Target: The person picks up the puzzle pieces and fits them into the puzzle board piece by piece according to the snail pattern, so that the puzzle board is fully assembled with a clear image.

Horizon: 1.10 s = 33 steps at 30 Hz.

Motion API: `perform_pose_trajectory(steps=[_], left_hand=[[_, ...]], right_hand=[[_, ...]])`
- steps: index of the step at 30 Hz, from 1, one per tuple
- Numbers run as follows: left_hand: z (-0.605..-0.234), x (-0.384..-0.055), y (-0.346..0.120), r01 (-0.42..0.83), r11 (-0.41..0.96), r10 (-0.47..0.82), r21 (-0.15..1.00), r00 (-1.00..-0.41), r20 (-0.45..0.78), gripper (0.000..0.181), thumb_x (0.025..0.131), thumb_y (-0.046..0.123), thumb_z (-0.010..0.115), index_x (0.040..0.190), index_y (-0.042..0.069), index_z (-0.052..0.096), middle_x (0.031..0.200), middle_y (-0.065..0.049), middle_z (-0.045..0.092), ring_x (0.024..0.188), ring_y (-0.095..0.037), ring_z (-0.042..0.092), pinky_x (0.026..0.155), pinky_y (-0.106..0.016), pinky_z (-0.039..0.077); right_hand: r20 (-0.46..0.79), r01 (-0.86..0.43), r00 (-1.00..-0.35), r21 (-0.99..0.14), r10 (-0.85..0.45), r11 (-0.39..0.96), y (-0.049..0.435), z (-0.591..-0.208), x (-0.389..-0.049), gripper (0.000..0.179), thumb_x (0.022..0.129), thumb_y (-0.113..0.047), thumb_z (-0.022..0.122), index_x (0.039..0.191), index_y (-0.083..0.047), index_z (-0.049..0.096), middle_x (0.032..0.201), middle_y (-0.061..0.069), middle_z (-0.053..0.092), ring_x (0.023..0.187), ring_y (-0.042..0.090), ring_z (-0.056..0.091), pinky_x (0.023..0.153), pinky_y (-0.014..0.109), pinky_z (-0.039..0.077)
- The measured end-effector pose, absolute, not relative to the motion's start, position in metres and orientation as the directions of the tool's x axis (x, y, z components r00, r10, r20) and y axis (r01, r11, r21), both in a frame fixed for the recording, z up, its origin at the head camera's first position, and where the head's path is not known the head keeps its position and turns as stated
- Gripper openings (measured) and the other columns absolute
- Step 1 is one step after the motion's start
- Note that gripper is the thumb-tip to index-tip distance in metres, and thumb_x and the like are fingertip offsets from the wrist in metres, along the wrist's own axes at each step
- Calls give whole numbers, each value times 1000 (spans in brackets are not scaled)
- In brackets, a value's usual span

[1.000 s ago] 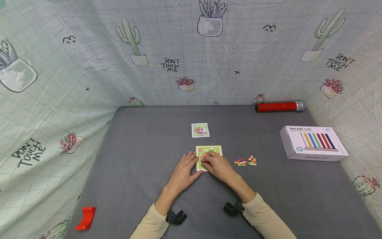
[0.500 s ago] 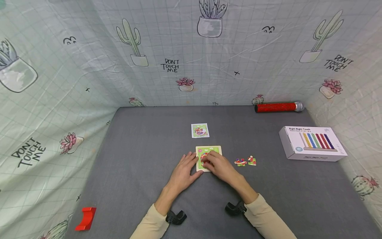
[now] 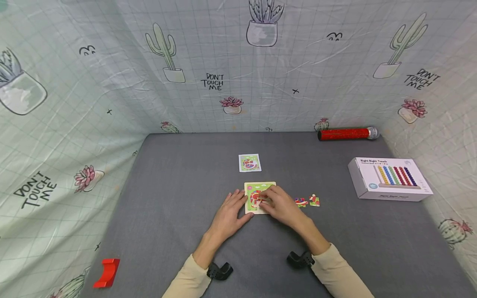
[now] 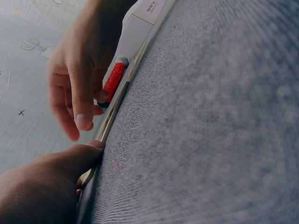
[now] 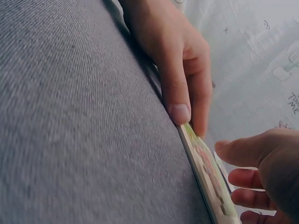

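A small puzzle board (image 3: 254, 200) with a cream rim and a green and red picture lies on the table. My left hand (image 3: 229, 215) rests along its left side; in the right wrist view the left thumb (image 5: 180, 112) touches the board's edge. Over the board's right part is my right hand (image 3: 284, 207), fingers loosely bent and partly hiding the picture. No piece shows between the right fingers in the right wrist view. Two puzzle pieces lie to the right: one (image 3: 314, 200) in full sight, the other (image 3: 302, 203) partly covered by the right hand.
A square picture card (image 3: 250, 163) lies beyond the board. Farther right stand a white box (image 3: 389, 179) with a bead abacus picture and a red glittery tube (image 3: 344, 134) at the back. A red curved block (image 3: 107, 273) lies at the front left of the grey table.
My right hand has shifted right and slightly up from the board's middle, uncovering more of the picture and covering part of the nearer loose piece. The left hand stays put.
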<state>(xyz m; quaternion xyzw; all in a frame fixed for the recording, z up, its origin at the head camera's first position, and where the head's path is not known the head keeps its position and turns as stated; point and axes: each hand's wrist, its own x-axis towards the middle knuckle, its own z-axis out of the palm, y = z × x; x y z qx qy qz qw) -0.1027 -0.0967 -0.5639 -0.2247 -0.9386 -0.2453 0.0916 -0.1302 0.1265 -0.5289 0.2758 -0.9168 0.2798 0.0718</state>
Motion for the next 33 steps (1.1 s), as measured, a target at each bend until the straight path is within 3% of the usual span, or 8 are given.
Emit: perform_pose_trajectory(steps=[9, 17, 24, 33], left_hand=[[-565, -103, -97, 466, 783, 377, 411, -882, 282, 60, 90, 43, 73, 135, 5, 62, 146, -12, 57, 142, -30, 48, 123, -47, 35], [-564, -102, -96, 454, 788, 366, 417, -889, 276, 61, 90, 43, 73, 136, 5, 62, 147, -11, 57, 143, -29, 47, 124, -45, 34], [-564, -101, -96, 457, 780, 366, 427, -887, 282, 61, 89, 42, 74, 135, 4, 62, 146, -12, 57, 143, -29, 47, 123, -45, 35], [-566, -101, -97, 448, 780, 363, 437, -893, 268, 61, 90, 42, 73, 137, 5, 61, 148, -12, 56, 144, -28, 45, 124, -45, 33]], right_hand=[[276, -542, -840, -473, -468, 694, 145, -526, -129, 34, 85, -21, 81, 114, -8, 72, 103, 5, 65, 94, 18, 56, 78, 38, 53], [206, -478, -877, -470, -434, 742, 163, -527, -127, 41, 83, -23, 82, 120, -8, 70, 112, 5, 64, 107, 23, 59, 92, 45, 56], [251, -495, -869, -459, -426, 738, 178, -533, -127, 43, 79, -18, 86, 117, -5, 70, 111, 8, 64, 106, 26, 59, 91, 47, 54], [200, -440, -897, -471, -393, 764, 193, -533, -126, 46, 79, -20, 86, 119, -4, 69, 110, 9, 63, 105, 27, 56, 90, 46, 53]])
